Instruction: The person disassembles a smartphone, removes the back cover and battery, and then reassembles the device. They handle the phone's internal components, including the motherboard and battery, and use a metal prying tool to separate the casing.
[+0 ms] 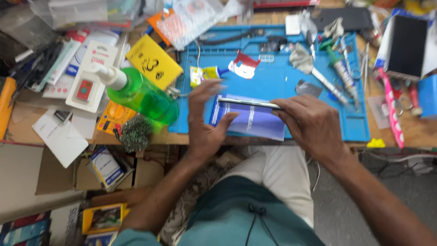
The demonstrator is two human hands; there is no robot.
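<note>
The left hand's fingers (207, 91) are motion-blurred; the right hand (309, 125) hides the thin phone's (246, 102) right end.

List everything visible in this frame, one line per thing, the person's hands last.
mat: one, blue, covers the desk centre
phone: one, silver edge, held on its side above the mat
booklet: one, blue-white, on the mat under the hands
bottle: one, green with white pump, left of the mat
yellow card: one, behind the bottle
steel wool: one, grey, at the desk edge
tube: one, yellow-white, on the mat
dark phone: one, black, far right
pink tool: one, right of the mat
left hand: fingers on the phone's left end
right hand: grips the phone's right end
</note>
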